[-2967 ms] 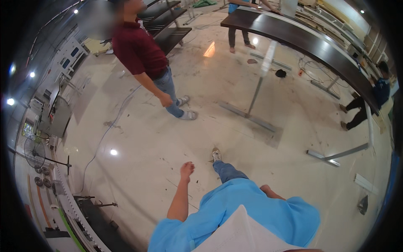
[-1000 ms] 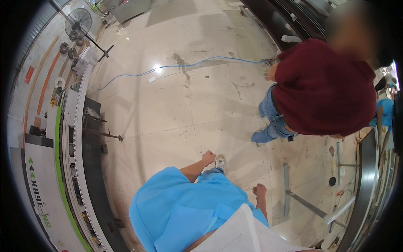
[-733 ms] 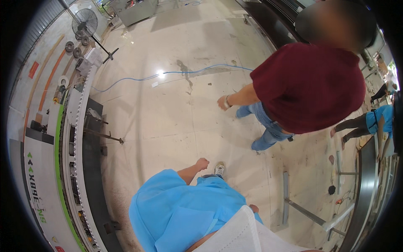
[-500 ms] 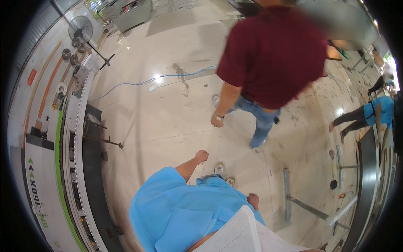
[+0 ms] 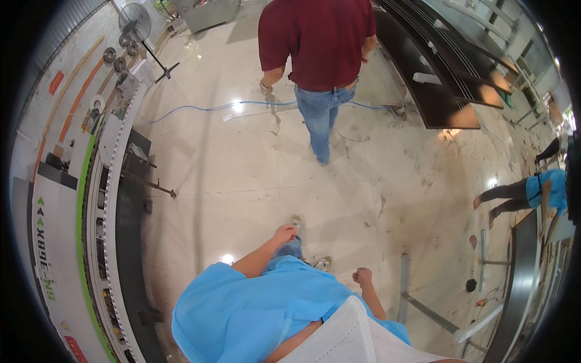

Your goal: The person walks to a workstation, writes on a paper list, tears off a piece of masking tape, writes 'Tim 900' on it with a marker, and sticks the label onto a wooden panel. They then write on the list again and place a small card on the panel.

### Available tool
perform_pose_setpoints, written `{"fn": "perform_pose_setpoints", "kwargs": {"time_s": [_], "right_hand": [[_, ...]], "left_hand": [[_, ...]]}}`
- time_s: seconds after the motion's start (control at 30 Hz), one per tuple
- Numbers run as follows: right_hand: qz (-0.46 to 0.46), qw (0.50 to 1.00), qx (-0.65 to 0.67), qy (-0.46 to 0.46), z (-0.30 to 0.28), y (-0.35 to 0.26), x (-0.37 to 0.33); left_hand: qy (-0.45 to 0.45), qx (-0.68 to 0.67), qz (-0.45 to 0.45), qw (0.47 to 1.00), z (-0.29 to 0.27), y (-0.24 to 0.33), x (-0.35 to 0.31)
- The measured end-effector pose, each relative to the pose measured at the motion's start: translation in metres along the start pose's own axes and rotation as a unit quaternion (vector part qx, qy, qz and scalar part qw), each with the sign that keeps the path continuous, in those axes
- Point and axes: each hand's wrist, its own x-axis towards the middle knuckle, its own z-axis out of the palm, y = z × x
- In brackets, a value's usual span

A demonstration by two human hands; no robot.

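Note:
My left hand (image 5: 284, 233) hangs in front of my body above my stepping foot, its fingers curled and nothing seen in them. On the other side, my right hand (image 5: 362, 276) is closed in a loose fist and also carries nothing I can see. Neither hand touches any object. A person in a dark red shirt (image 5: 318, 45) and blue jeans walks ahead of me, back turned. The nearest thing to my right hand is a grey metal frame (image 5: 426, 311) on the floor.
A long machine (image 5: 54, 242) with a green stripe runs along my left, a metal arm (image 5: 148, 183) jutting from it. A standing fan (image 5: 135, 22) is beyond. Ahead, a blue hose (image 5: 203, 109) crosses the tiled floor. Dark panels (image 5: 436, 78) lie at far right; another person (image 5: 548, 184) bends there.
The person in red has moved farther ahead and left, uncovering the dark panels. My right hand has swung forward; my left has drawn slightly back. My feet have stepped.

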Motion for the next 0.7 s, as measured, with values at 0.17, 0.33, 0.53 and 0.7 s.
{"fn": "perform_pose_setpoints", "kwargs": {"time_s": [0.17,0.33,0.53,0.7], "right_hand": [[-0.03,0.999,0.011,0.021,0.021,-0.047,0.022],[-0.056,0.99,-0.115,-0.06,0.07,-0.114,0.069],[-0.106,0.983,-0.13,-0.078,0.21,-0.243,0.086],[-0.154,0.968,-0.111,-0.166,0.325,-0.364,0.053]], "left_hand": [[0.128,-0.074,-0.088,0.985,-0.086,-0.051,0.019],[0.191,-0.159,-0.098,0.964,-0.156,-0.052,0.032],[0.247,-0.117,-0.066,0.96,-0.238,-0.019,0.055],[0.284,-0.156,-0.045,0.945,-0.289,0.001,0.078]]}}
